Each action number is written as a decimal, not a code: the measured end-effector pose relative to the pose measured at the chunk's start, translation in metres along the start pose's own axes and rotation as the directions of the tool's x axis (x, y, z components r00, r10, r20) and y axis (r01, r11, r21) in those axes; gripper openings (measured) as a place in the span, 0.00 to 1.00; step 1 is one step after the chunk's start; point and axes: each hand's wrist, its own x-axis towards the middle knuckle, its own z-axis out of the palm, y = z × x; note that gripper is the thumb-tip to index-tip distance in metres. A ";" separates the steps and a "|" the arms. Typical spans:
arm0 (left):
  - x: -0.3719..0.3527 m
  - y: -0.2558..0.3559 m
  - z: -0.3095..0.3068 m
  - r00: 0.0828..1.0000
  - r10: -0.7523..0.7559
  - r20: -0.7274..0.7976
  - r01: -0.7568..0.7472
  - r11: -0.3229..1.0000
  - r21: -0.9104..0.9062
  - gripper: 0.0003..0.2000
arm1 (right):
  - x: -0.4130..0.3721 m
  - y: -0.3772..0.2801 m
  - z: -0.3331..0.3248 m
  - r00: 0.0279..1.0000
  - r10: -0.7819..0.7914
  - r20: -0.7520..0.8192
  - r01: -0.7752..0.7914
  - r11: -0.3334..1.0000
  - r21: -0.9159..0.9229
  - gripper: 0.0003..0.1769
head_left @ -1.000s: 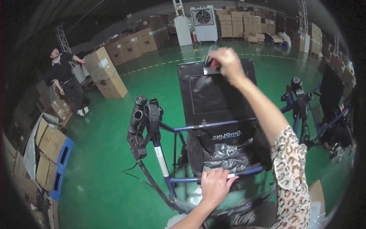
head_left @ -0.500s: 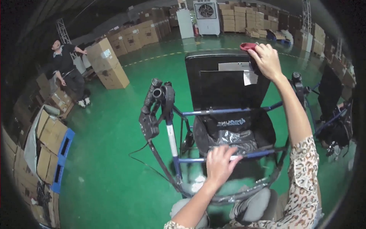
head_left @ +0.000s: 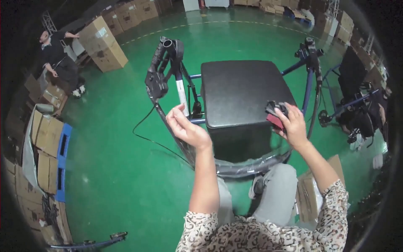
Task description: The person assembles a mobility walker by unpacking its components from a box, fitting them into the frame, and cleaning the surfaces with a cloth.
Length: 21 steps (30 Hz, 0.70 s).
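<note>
In front of me stands a blue-framed rollator walker [head_left: 309, 90] with a padded black seat [head_left: 245, 90] lying flat across it. My right hand [head_left: 294, 126] is closed around a small red-and-black piece [head_left: 275, 119], possibly a strap with a clip, above the seat's front right corner. Half curled, with nothing visible in its fingers, my left hand [head_left: 189, 128] is beside the seat's front left corner. Just beyond it rises the left handle [head_left: 159, 63] with its brake lever and cable. Clear plastic wraps the curved front bar [head_left: 247, 166].
At the left, a person [head_left: 63, 63] touches a tall carton [head_left: 103, 44]. Cartons rest by a blue pallet [head_left: 63, 161]. Another blue frame [head_left: 354, 105] stands at the right. An opened carton [head_left: 308, 197] lies beside my right leg.
The seat has swung down from upright to flat, covering the bag beneath it. My right hand has come down and nearer with the red-and-black piece. My left hand has risen leftward off the crossbar.
</note>
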 end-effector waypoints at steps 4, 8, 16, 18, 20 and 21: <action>-0.006 0.010 -0.003 1.000 -0.024 0.005 0.024 1.000 0.007 0.14 | 0.059 -0.075 0.008 0.999 0.032 -0.028 -0.030 0.997 0.070 0.34; -0.017 0.014 0.004 0.999 -0.009 0.046 0.008 1.000 0.020 0.15 | 0.107 -0.145 0.045 0.965 -0.044 -0.259 0.115 0.956 0.268 0.24; -0.034 0.010 0.006 0.994 0.030 0.107 -0.033 0.999 0.022 0.12 | 0.051 0.030 0.005 0.889 0.388 0.245 -0.453 0.824 0.341 0.21; -0.040 0.015 0.001 0.983 0.099 0.155 -0.106 0.994 0.038 0.11 | 0.031 0.077 0.046 0.862 0.484 0.154 -0.508 0.816 0.276 0.21; -0.047 0.019 0.002 0.957 0.182 0.226 -0.199 0.979 0.054 0.10 | 0.058 0.056 0.025 0.832 0.493 0.255 -0.533 0.838 0.116 0.21; -0.051 0.021 0.002 0.940 0.222 0.260 -0.246 0.967 0.065 0.10 | 0.091 0.017 0.009 0.787 0.477 0.390 -0.512 0.859 -0.016 0.21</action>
